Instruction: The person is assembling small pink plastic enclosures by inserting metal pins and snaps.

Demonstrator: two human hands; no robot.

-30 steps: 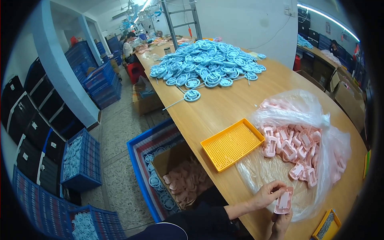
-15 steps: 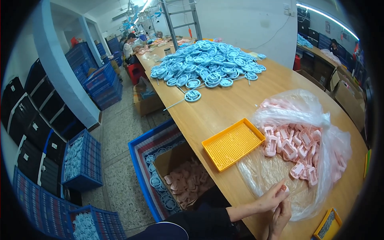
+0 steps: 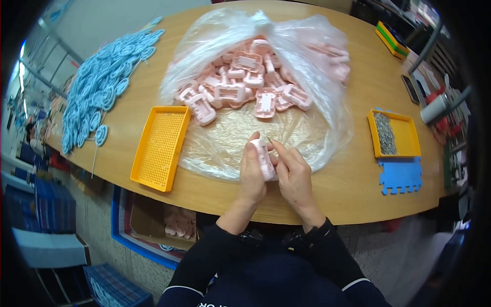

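Note:
My left hand (image 3: 251, 174) is closed round a pale pink plastic casing (image 3: 262, 159), held upright over the near edge of a clear plastic bag. Against its right side, my right hand (image 3: 293, 176) pinches a thin, dark, pin-like piece (image 3: 269, 140) between thumb and forefinger; its exact kind is too small to tell. Beyond both hands, many similar pink casings (image 3: 246, 62) lie heaped in the mouth of the clear plastic bag (image 3: 302, 128), some facing up with rectangular openings.
A yellow perforated tray (image 3: 161, 148) lies left of the bag. On the right, a yellow tray (image 3: 407, 137) of small grey metal pieces (image 3: 384, 134) overlaps a blue foam mat (image 3: 401, 175). Light-blue round parts (image 3: 102, 77) cover the table's far left. Below stands a blue crate (image 3: 118, 225).
My view has swung right and down to the bag and hands. The hands have parted slightly, showing the pink casing and the thin piece. The heaped casings look unmoved.

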